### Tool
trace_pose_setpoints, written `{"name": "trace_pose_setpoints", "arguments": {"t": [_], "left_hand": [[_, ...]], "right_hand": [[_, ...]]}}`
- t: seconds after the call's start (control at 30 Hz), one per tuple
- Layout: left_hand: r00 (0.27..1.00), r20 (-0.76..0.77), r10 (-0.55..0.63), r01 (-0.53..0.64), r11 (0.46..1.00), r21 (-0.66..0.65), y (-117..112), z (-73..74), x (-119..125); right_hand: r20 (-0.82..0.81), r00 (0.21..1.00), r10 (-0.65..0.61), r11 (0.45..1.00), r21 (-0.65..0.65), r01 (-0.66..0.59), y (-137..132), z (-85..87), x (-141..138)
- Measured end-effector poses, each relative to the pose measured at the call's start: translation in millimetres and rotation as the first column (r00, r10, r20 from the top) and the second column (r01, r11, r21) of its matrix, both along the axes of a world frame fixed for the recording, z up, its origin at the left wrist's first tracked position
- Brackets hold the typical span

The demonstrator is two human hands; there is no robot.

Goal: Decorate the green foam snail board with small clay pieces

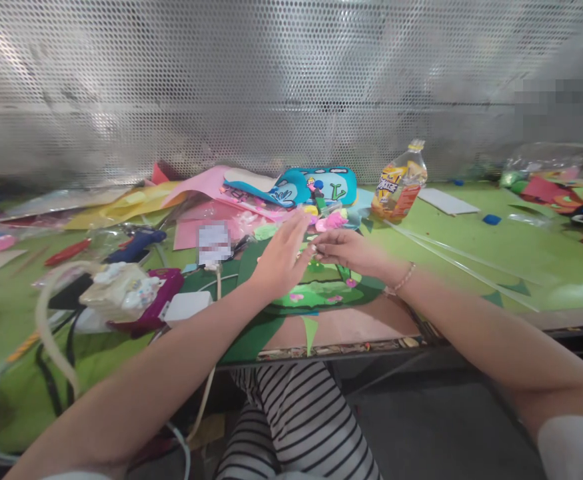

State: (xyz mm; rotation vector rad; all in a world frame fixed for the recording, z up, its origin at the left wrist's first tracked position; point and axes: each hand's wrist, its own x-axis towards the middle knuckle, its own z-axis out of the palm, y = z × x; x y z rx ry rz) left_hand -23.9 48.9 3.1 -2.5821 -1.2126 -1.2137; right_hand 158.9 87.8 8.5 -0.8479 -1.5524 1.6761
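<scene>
Both hands meet over a green craft picture (311, 293) with pink flowers, which lies at the table's front edge. My left hand (282, 259) is held on its side with its fingers stretched forward, its thumb close to the fingertips of the other hand. My right hand (346, 252), with a bracelet at the wrist, has its thumb and fingers pinched together. A small pale bit may be between them, too small to name. Just beyond the hands lie pink and yellow clay-like lumps (332, 220) and a pale green lump (266, 231).
Behind stand blue decorated foam pieces (344, 187) and a juice bottle (398, 183). On the left are a white power adapter (188, 308), a magenta box (168, 297), a blue-handled tool (136, 245) and cables. Clear strips (456, 263) lie on the right. A perforated metal panel (291, 87) closes the back.
</scene>
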Motion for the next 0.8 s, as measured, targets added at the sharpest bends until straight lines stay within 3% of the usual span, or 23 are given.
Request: {"name": "trace_pose_setpoints", "arguments": {"t": [0.1,0.23,0.4,0.5,0.7,0.8], "left_hand": [[0.963,-0.263,-0.052,0.09,0.987,0.133,-9.9,0.6,6.2],[0.879,-0.474,-0.054,0.193,0.949,0.25,-16.5,-0.2,11.6],[0.902,-0.427,0.061,0.064,0.96,0.273,-13.0,-1.4,10.1],[0.915,-0.401,0.049,0.045,0.974,0.222,-11.5,-1.7,8.6],[0.946,-0.319,-0.066,0.122,0.98,0.159,-14.0,0.0,8.2],[0.948,-0.3,-0.106,0.166,0.97,0.18,-14.7,1.2,8.5]], "right_hand": [[0.067,0.987,0.148,0.988,0.024,-0.15,-14.8,-0.3,-9.3],[0.034,0.981,0.189,0.978,0.082,-0.191,-32.1,2.8,-19.5],[-0.024,0.997,0.067,0.998,0.006,-0.067,-33.2,4.9,-15.6],[0.008,0.996,0.084,0.996,-0.013,-0.084,-28.9,3.2,-11.9],[0.071,0.991,0.116,0.98,0.157,-0.126,-27.3,-1.8,-13.5],[0.168,0.985,0.031,0.959,0.271,-0.077,-28.3,1.8,-14.0]]}}
